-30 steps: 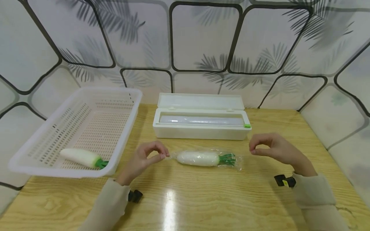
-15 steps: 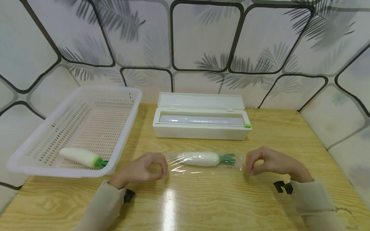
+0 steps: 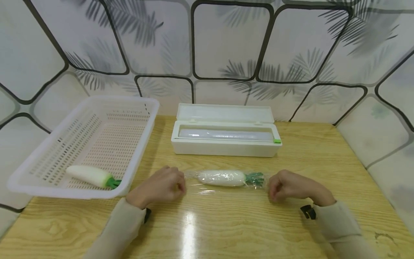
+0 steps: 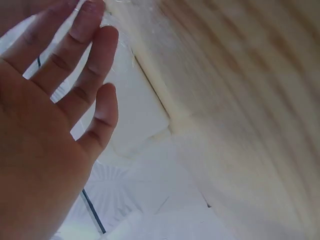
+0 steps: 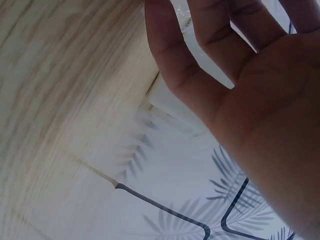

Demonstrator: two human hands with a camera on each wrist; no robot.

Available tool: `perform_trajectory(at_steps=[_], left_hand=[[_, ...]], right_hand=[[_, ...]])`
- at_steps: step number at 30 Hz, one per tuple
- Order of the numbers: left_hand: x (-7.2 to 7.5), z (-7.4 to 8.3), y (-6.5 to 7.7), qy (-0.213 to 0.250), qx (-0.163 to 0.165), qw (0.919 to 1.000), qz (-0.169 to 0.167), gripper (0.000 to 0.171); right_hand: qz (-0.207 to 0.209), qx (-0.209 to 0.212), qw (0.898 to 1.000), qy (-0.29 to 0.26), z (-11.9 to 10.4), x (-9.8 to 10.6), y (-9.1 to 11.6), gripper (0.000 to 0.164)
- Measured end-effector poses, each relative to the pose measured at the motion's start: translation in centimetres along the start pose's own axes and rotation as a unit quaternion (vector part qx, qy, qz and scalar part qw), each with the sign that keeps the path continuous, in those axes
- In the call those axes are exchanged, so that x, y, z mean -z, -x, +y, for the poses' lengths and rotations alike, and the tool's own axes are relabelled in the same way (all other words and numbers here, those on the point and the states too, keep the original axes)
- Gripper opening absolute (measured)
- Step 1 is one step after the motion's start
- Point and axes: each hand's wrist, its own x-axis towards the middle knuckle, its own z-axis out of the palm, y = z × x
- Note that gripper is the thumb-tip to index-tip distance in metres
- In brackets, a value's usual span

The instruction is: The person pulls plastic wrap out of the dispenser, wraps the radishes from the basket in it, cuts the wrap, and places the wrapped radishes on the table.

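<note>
A white radish (image 3: pixel 221 178) with green stalks lies across the table, covered in clear cling film (image 3: pixel 191 175). At its left end my left hand (image 3: pixel 160 187) has curled fingers pinching the loose film. My right hand (image 3: pixel 291 187) grips the film beyond the green stalks, knuckles up. In the left wrist view, shiny film shows by the fingertips (image 4: pixel 92 10), and the thumb is mostly out of sight. Film also glints beside the fingers (image 5: pixel 162 30) in the right wrist view.
Behind the radish stands a white cling film box (image 3: pixel 223 148), lid raised, with a roll (image 3: pixel 223 135) inside and a green slider (image 3: pixel 277 141) at its right end. To the left, a white perforated basket (image 3: pixel 64 194) holds an unwrapped radish (image 3: pixel 88 175). A patterned wall backs the table.
Both hands have come lower and turned knuckles up, the right one moving left to the stalk end. The film, briefly spread toward the front, now sits closer around the radish.
</note>
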Motion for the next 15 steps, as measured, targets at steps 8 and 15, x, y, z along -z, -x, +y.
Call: perform_trajectory(at_steps=[8, 15], left_hand=[[-0.4, -0.2, -0.9, -0.095, 0.006, 0.9944, 0.047, 0.01], [-0.3, -0.2, -1.6, -0.128, 0.028, 0.9899, 0.055, 0.009]], right_hand=[[0.055, -0.04, 0.992, 0.106, -0.1, 0.1, -0.5, 0.02], [0.089, -0.062, 0.982, 0.153, 0.0, 0.1, -0.9, 0.018]])
